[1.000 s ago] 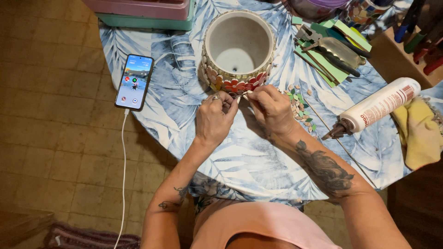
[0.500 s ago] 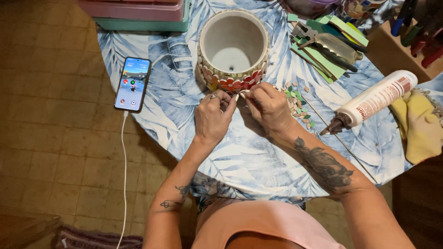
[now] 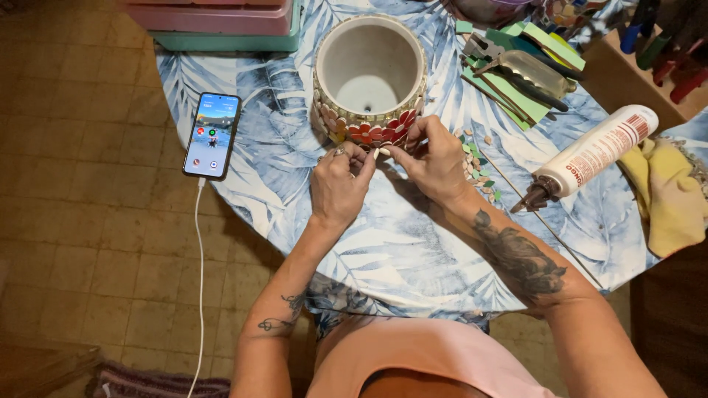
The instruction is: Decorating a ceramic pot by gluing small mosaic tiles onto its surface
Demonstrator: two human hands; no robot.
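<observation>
On the leaf-print worktop [image 3: 398, 243], left hand [image 3: 341, 184] and right hand [image 3: 435, 158] pinch what looks like one small pale tile [image 3: 377, 152] between their fingers beside the mosaic pot [image 3: 369, 74], apparently mid-placement; next needs pressing it into a gap.

Both forearms rise from the lower edge toward the frame's centre, each tattooed. The left hand [image 3: 341, 184] and right hand [image 3: 434, 158] meet just above centre, fingers curled inward, fingertips [image 3: 372, 156] pinched close together, backs of both hands facing up
</observation>
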